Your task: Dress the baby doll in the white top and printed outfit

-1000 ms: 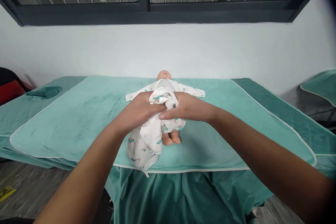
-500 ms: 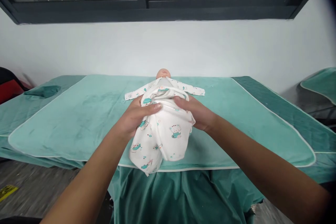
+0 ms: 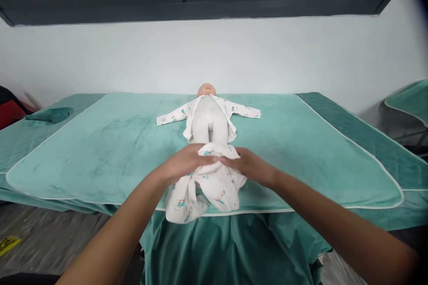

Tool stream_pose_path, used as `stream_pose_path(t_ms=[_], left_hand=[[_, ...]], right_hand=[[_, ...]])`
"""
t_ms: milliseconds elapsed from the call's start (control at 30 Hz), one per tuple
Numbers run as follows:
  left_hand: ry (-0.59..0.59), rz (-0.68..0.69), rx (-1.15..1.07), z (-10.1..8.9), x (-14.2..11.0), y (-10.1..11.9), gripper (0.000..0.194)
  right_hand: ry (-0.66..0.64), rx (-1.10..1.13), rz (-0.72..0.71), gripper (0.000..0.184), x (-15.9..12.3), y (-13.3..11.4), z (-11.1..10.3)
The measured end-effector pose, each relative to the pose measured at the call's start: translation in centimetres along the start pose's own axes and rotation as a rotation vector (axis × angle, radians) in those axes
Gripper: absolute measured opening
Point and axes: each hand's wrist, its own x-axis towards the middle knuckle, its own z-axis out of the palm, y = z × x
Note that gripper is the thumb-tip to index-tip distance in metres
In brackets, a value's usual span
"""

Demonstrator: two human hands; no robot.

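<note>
A baby doll (image 3: 209, 118) lies on its back on the teal mat (image 3: 110, 151), head toward the wall, wearing an open white printed top with sleeves spread out. Its pale cloth body and legs are bare. At the doll's feet, my left hand (image 3: 185, 163) and my right hand (image 3: 249, 165) both grip the waist of small white printed trousers (image 3: 207, 189). The trousers hang toward the mat's front edge and cover the doll's feet. Both hands are closed on the fabric.
The mat covers a table draped in darker green cloth (image 3: 234, 249). A folded green cloth (image 3: 50, 114) lies at the far left. Something red and black (image 3: 10, 109) sits at the left edge. Another green-covered surface (image 3: 408, 100) stands at right.
The trousers were held over the doll's torso; both hands have drawn them down toward me to the feet, baring the doll's body and legs.
</note>
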Motion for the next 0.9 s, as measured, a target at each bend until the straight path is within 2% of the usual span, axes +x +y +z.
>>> stream_pose_path(t_ms=[100, 167, 233, 333, 433, 533, 633, 733, 800, 833, 900], left_hand=[[-0.108, -0.015, 0.216, 0.9, 0.6, -1.0, 0.029], [-0.09, 0.01, 0.353, 1.7, 1.1, -1.3, 0.025], [-0.022, 0.046, 0.467, 2.4, 1.8, -1.5, 0.023], [0.057, 0.068, 0.585, 3.0, 2.6, -1.8, 0.024], [0.054, 0.056, 0.601, 3.2, 3.1, -2.0, 0.028], [0.016, 0.049, 0.504, 3.3, 2.9, -1.5, 0.034], [-0.052, 0.03, 0.295, 3.1, 2.5, -0.3, 0.037], [-0.284, -0.042, 0.094, 2.0, 2.6, 0.9, 0.045], [-0.391, -0.102, 0.054, 0.8, 3.0, 1.3, 0.054], [-0.389, -0.123, 0.066, 0.1, 3.4, 1.4, 0.055], [-0.288, -0.123, 0.139, -1.0, 4.3, 1.4, 0.051]], right_hand=[[0.137, 0.006, -0.071, 0.039, -1.0, 5.0, 1.2], [0.235, -0.025, -0.126, 0.033, -1.2, 7.2, 1.9], [0.323, -0.105, -0.163, 0.029, -0.9, 8.4, 2.5], [0.407, -0.232, -0.161, 0.029, -0.1, 8.7, 3.1], [0.423, -0.216, -0.145, 0.031, 0.1, 8.5, 3.3], [0.416, -0.07, -0.158, 0.028, 0.0, 8.4, 2.7], [0.463, 0.06, -0.191, 0.021, 0.4, 8.1, 1.6], [0.546, 0.138, -0.23, 0.021, 1.4, 7.7, 0.6], [0.576, 0.181, -0.239, 0.023, 2.2, 7.3, 0.4], [0.588, 0.207, -0.233, 0.024, 2.5, 7.2, 0.5], [0.635, 0.263, -0.217, 0.024, 3.1, 7.2, 0.7]])
